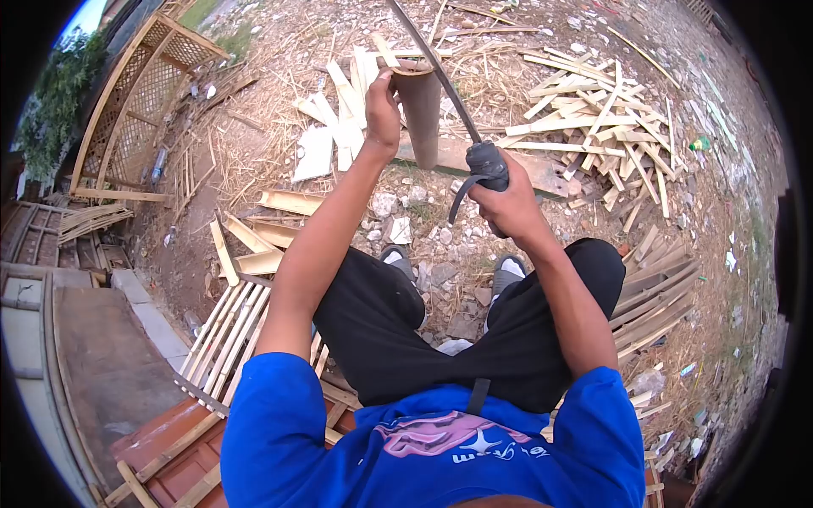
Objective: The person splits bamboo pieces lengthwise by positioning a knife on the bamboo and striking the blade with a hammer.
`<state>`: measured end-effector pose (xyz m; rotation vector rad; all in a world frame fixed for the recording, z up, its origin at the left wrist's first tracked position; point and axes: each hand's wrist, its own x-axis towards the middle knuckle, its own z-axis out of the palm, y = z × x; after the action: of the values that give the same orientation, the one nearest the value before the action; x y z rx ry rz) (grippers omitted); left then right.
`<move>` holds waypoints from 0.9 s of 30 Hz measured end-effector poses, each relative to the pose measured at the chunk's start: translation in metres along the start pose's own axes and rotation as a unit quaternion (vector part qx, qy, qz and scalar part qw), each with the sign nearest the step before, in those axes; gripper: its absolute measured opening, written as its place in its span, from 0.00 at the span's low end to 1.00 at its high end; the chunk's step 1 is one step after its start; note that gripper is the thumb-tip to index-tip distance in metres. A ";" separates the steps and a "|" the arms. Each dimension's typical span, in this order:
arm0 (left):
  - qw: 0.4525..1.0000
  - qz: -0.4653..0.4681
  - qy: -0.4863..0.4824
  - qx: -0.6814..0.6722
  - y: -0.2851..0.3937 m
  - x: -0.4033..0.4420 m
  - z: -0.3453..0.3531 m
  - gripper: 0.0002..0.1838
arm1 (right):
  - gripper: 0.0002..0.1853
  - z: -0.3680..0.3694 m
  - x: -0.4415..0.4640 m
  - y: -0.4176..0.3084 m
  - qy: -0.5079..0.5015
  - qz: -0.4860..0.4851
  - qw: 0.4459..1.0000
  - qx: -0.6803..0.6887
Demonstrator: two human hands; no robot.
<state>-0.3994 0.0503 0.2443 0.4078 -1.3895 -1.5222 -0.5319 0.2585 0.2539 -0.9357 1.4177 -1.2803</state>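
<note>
The left hand [383, 114] is bracing the bamboo piece [420, 118] near its upper rim — its exact finger closure is staying unclear — while the right hand [508, 196] is wrapping tightly around a black handle [486, 162]. A pile of split strips [605, 123] is spreading rightward, a plank [525, 165] is lying nearer, the bamboo is standing upright by its left end, and the narrow blade [442, 72] is slanting past the rim.

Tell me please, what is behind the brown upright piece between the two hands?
A plank shows on both sides of the brown piece, near its lower end, with dry straw beyond. Whatever lies directly behind the piece is covered and cannot be seen.
</note>
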 end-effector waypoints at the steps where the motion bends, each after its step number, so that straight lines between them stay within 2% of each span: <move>1: 0.999 -0.004 0.042 0.004 -0.002 -0.001 0.006 0.21 | 0.19 0.000 0.000 0.001 0.002 -0.022 1.000 0.001; 6: 0.989 0.036 0.128 0.059 -0.002 0.003 0.028 0.18 | 0.18 0.002 0.002 0.010 0.013 -0.096 0.994 -0.043; 11: 0.969 0.071 0.191 0.142 -0.005 0.006 0.034 0.18 | 0.20 0.006 0.001 0.012 0.026 -0.079 0.996 -0.030; 17: 0.970 0.036 0.183 0.157 -0.003 0.003 0.039 0.17 | 0.21 0.010 -0.001 0.004 0.037 -0.084 0.996 -0.008; 21: 0.967 0.039 0.188 0.170 -0.002 0.001 0.041 0.17 | 0.18 0.014 0.000 0.005 0.046 -0.113 0.992 -0.015; 27: 0.968 0.050 0.176 0.171 0.002 -0.001 0.041 0.16 | 0.18 0.014 0.004 0.009 0.036 -0.094 0.994 -0.030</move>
<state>-0.4301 0.0736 0.2571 0.7695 -1.3624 -1.0625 -0.5186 0.2531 0.2446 -1.0934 1.4572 -1.4294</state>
